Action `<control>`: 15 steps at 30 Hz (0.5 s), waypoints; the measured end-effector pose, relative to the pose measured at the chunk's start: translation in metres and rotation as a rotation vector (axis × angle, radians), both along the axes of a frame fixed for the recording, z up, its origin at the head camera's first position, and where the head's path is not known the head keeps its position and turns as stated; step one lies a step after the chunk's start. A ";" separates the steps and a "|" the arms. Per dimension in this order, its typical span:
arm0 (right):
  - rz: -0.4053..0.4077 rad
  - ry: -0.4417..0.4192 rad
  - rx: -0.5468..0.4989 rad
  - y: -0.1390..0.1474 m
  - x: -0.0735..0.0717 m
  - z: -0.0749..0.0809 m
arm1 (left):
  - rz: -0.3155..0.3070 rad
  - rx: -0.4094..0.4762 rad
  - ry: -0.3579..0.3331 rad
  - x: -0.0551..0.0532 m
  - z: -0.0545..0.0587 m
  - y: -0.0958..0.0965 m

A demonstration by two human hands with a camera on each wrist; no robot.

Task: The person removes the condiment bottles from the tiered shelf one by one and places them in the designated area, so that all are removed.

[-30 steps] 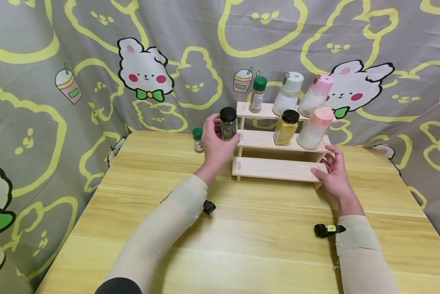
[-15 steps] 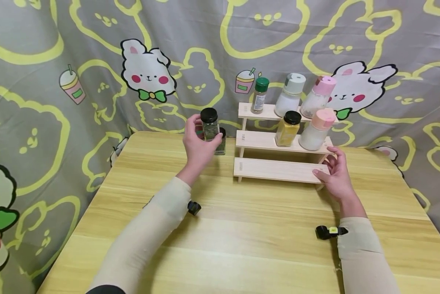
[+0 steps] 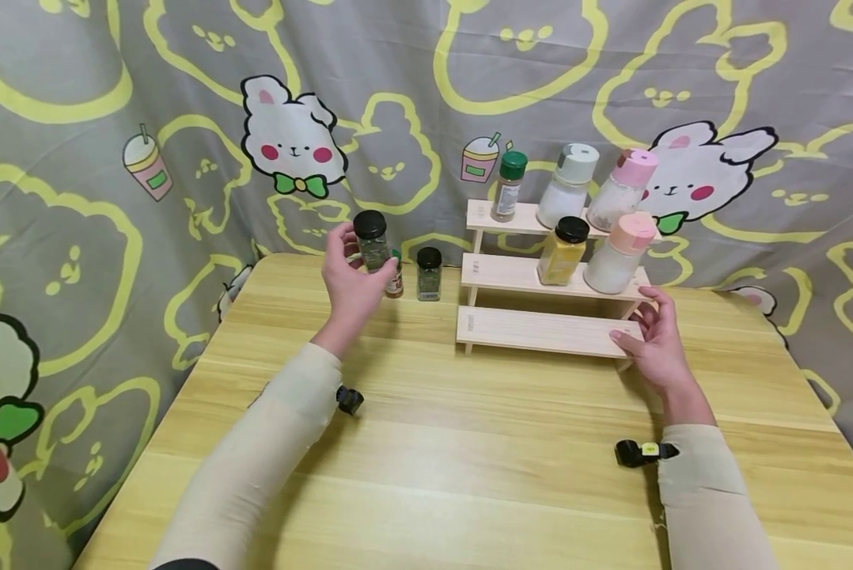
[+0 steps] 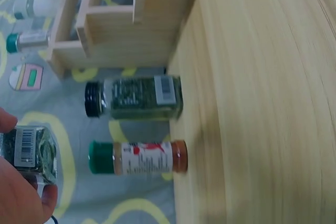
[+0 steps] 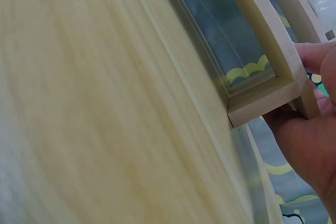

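A: What's leftmost?
B: Left hand (image 3: 354, 277), forearm in a beige sleeve (image 3: 255, 451) running up and inward from lower left. Grip is narrow: thumb and fingers pinch the held jar (image 3: 374, 252).
A: Jar attitude?
B: Cap up, long axis near vertical, top leaning slightly left. Clear squarish body, dark green contents, round black cap. In the air above the wood-grain table (image 3: 434, 475), left of the rack (image 3: 501, 275).
A: Beside it?
B: Green-capped bottle (image 4: 147, 157), slim and round, upright on the table; the hand partly hides it from the head view. Then a second jar (image 3: 429, 283), black cap, green contents, also upright.
A: Rack?
B: Pale wood, three stepped shelves, long axis left-right. Top: slim green-lidded shaker (image 3: 507, 198), grey-capped shaker (image 3: 563, 202), pink-capped shaker (image 3: 617, 198). Middle: squarish yellow jar (image 3: 562, 257), peach-capped shaker (image 3: 612, 269). All upright.
A: Right end?
B: Right hand (image 3: 657, 340). Grip holds the rack's end: thumb over the bottom shelf (image 3: 540, 330), fingers curled at the side. Forearm comes up from lower right.
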State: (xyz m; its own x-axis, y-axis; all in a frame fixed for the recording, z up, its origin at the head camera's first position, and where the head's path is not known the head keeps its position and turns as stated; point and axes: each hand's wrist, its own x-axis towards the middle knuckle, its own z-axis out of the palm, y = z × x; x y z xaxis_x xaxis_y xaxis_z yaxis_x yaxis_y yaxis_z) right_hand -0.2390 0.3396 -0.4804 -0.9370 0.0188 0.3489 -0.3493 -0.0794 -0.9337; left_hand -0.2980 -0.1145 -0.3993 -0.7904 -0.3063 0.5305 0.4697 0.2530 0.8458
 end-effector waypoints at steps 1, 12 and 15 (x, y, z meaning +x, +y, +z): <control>0.001 0.000 -0.002 0.000 0.000 0.000 | 0.003 -0.007 -0.003 -0.001 -0.001 -0.003; 0.010 0.004 0.003 0.001 0.000 0.000 | 0.041 -0.036 -0.059 -0.007 -0.014 -0.025; 0.013 0.003 0.000 0.000 0.000 0.000 | 0.048 -0.042 -0.077 -0.010 -0.018 -0.031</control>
State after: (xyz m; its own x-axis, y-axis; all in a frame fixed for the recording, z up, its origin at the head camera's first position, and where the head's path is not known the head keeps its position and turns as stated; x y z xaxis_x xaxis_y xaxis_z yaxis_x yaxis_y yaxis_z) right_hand -0.2386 0.3398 -0.4802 -0.9360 0.0070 0.3521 -0.3514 -0.0841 -0.9325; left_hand -0.3081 -0.1455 -0.4175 -0.8143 -0.3235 0.4819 0.3902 0.3095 0.8671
